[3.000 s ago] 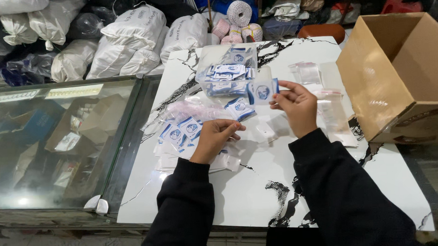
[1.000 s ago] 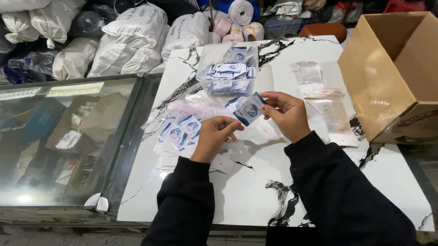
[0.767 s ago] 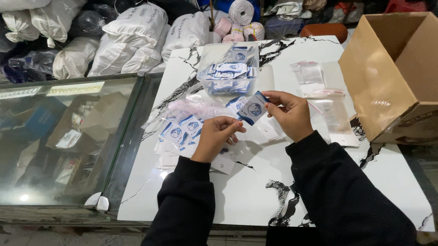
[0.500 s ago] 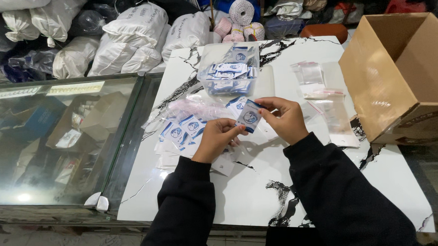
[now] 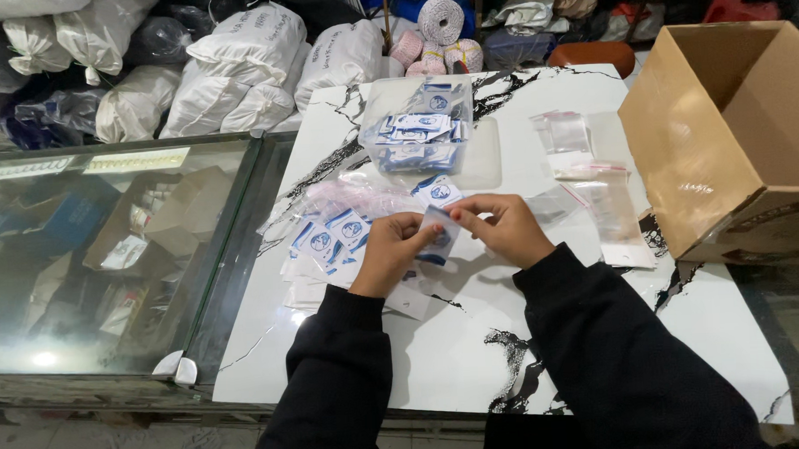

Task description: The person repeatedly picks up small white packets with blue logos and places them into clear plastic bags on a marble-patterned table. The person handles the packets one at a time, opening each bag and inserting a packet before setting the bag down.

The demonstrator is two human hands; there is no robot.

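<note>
My left hand (image 5: 388, 249) and my right hand (image 5: 504, 229) meet over a white marble-patterned table (image 5: 477, 356), both pinching one small blue-and-white sachet (image 5: 438, 238) inside a clear sleeve. Under my left hand lies a spread pile of the same sachets (image 5: 328, 241) with white cards beneath. A clear plastic tub (image 5: 418, 129) full of more sachets stands just beyond the hands. One loose sachet (image 5: 437, 190) lies between the tub and my hands.
An open cardboard box (image 5: 727, 120) stands at the table's right edge. Clear zip bags (image 5: 600, 193) lie left of it. A glass display counter (image 5: 104, 255) adjoins the table on the left. White sacks (image 5: 249, 60) and twine spools (image 5: 436, 25) are piled behind.
My right hand brought the sachet down and left from in front of the tub to my left hand. Now both hands grip it close together.
</note>
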